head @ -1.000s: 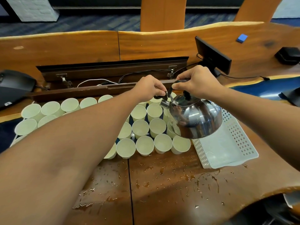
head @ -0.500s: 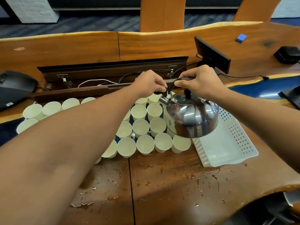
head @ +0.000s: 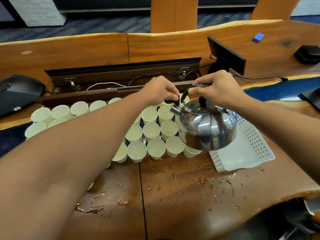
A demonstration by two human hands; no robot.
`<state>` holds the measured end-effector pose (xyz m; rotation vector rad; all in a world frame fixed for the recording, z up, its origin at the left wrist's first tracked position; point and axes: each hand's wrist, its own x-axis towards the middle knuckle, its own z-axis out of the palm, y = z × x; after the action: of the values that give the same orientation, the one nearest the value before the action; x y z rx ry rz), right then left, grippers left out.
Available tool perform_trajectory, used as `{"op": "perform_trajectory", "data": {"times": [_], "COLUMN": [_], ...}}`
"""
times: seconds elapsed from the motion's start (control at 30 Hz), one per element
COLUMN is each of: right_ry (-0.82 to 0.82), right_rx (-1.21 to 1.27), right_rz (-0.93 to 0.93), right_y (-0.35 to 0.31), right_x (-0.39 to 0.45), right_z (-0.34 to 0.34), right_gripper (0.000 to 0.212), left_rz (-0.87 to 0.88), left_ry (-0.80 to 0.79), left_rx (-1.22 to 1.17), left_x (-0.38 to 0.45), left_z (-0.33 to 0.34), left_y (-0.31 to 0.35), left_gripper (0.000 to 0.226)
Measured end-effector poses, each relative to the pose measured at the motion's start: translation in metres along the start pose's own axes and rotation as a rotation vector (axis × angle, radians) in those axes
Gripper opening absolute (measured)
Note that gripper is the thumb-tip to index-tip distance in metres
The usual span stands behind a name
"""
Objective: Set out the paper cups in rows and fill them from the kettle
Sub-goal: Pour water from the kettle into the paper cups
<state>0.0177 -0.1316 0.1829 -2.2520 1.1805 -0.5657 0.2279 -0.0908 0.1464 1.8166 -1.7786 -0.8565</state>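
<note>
Several white paper cups (head: 151, 131) stand in close rows on the wooden table; my left forearm hides the middle of the group. A shiny steel kettle (head: 207, 129) hangs in the air over the right end of the rows, tipped a little toward its short spout (head: 175, 110), which points left above the cups. My right hand (head: 216, 90) grips the kettle's black handle from above. My left hand (head: 161, 90) pinches the black spout cap lever just above the spout. No stream of water is visible.
A white perforated plastic tray (head: 251, 149) lies right of the cups, partly under the kettle. Water is spilled on the table (head: 173, 187) in front. A small black screen (head: 226, 54) and an open cable trough (head: 121, 78) sit behind; a black device (head: 17, 92) is at left.
The kettle has tipped back from a steep tilt toward level and shifted slightly away from me. Both hands have kept their grips.
</note>
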Motion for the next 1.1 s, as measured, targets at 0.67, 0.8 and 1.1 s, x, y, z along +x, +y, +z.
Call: {"op": "perform_trajectory", "data": {"times": [0.67, 0.8, 1.1], "right_ry": [-0.074, -0.094, -0.107], "right_rx": [-0.092, -0.092, -0.119], "right_rz": [-0.009, -0.004, 0.020], "right_y": [-0.002, -0.002, -0.004], "right_x": [-0.021, -0.021, -0.023], "right_z": [0.005, 0.007, 0.007], "right_gripper": [0.019, 0.018, 0.021], "left_rz": [0.008, -0.010, -0.022], "left_ry": [0.003, 0.001, -0.010], "left_rx": [-0.079, -0.081, -0.091], "left_x": [-0.015, -0.016, -0.016], "left_z": [0.029, 0.034, 0.040], "left_y": [-0.011, -0.012, -0.011], "left_gripper": [0.014, 0.016, 0.017]}}
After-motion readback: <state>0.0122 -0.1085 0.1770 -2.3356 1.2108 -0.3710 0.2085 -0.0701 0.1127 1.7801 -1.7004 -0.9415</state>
